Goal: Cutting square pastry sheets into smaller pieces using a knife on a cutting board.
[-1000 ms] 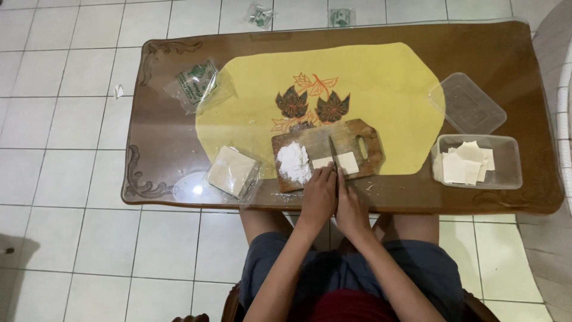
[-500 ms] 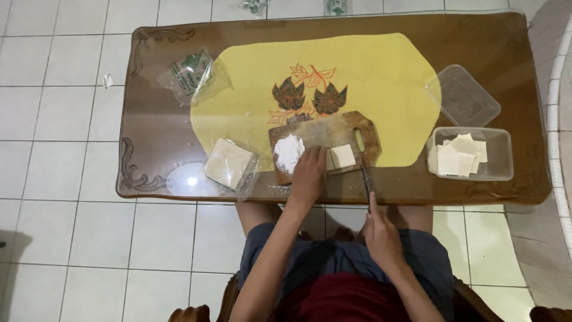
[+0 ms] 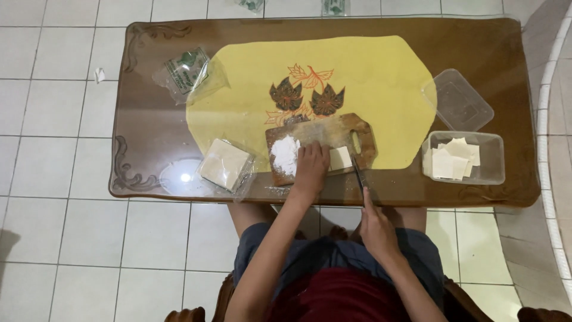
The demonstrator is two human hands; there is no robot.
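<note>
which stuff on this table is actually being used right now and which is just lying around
In use:
left hand pressing on the wooden cutting board
pale dough square beside that hand
flour heap
right hand holding the knife

Lying about:
bagged stack of sheets
tub of cut squares
loose lid
crumpled plastic bag

table (image 3: 476,42): glossy wood | cutting board (image 3: 357,128): matt wood | tub (image 3: 494,173): clear plastic
</note>
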